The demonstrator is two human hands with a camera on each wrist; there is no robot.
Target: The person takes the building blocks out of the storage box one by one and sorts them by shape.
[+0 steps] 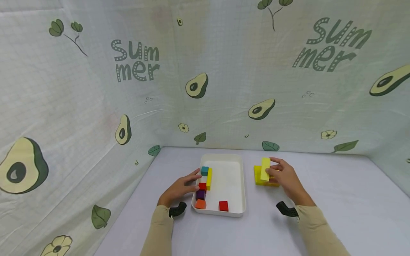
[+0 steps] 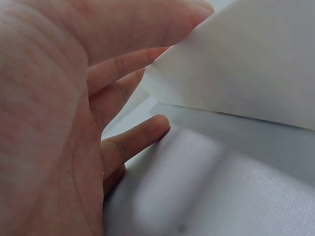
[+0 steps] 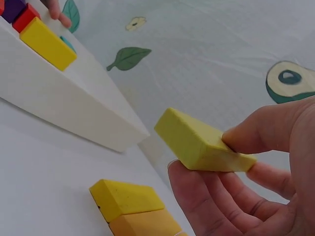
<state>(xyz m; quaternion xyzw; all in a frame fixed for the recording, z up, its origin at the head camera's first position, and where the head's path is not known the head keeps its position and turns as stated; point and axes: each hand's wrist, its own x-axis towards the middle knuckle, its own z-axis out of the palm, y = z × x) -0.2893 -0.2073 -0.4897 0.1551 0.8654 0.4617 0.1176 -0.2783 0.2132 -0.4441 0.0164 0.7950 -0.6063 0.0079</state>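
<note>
My right hand point(image 1: 284, 177) pinches a yellow rectangular block point(image 1: 265, 169) between thumb and fingers. Below it on the table lie more yellow blocks point(image 1: 258, 177); one of these looks orange-yellow point(image 3: 147, 223) in the right wrist view. At the left side of a white tray point(image 1: 237, 188), my left hand point(image 1: 179, 188) rests with its fingers loosely extended at the rim. Close by its fingertips inside the tray are a teal cube point(image 1: 205, 171), a long yellow block point(image 1: 209, 179) and a red cube point(image 1: 202, 186). The left wrist view shows thumb and fingertips along the tray wall point(image 2: 236, 64).
Nearer the tray's front left corner sit a purple cube point(image 1: 200, 195) and an orange cube point(image 1: 200, 204). Another red cube point(image 1: 223, 206) is by the front wall. A printed cloth point(image 1: 224, 71) hangs behind and beside the white table point(image 1: 250, 234).
</note>
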